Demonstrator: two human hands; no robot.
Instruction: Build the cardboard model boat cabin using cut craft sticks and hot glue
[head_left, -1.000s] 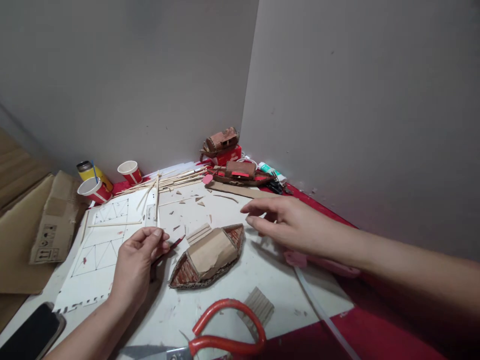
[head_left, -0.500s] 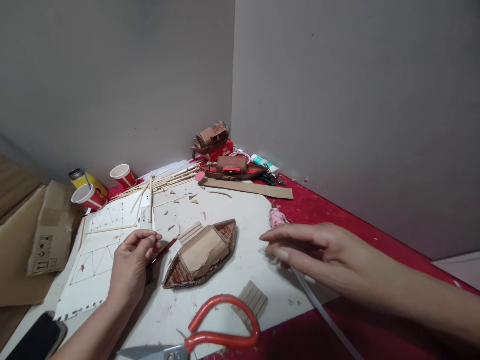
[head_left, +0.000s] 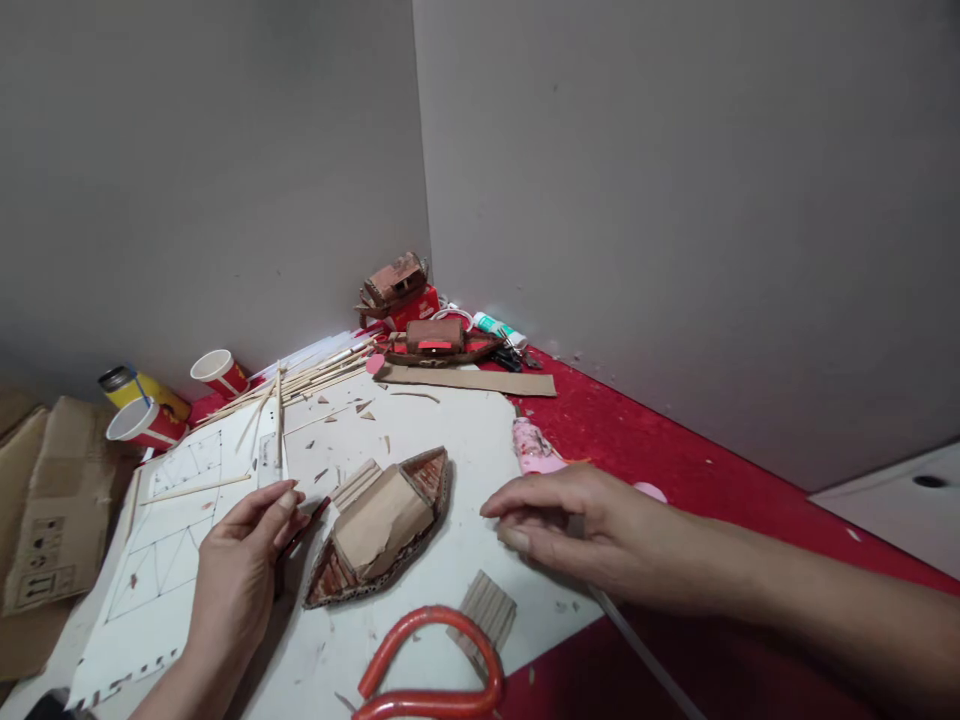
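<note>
A small cardboard boat with brown-red slatted ends sits on the white board between my hands. My left hand is left of it, thumb and fingertips pinched together; whatever is between them is too small to make out. A thin dark red stick-like tool shows beside those fingers, partly hidden. To the boat's right, my right hand hovers with thumb and fingers apart, holding nothing. Just behind it lies what looks like a pink glue gun, partly covered by the hand, with a white cord below.
Red-handled scissors and a ridged cardboard piece lie in front. Behind are a cardboard strip, thin wooden sticks and a finished boat. Paper cups, a drawing sheet and a box stand left.
The view has turned right, so everything sits further left in it. My right hand has moved slightly toward me, uncovering more of the pink glue gun. My left hand stays pinched.
</note>
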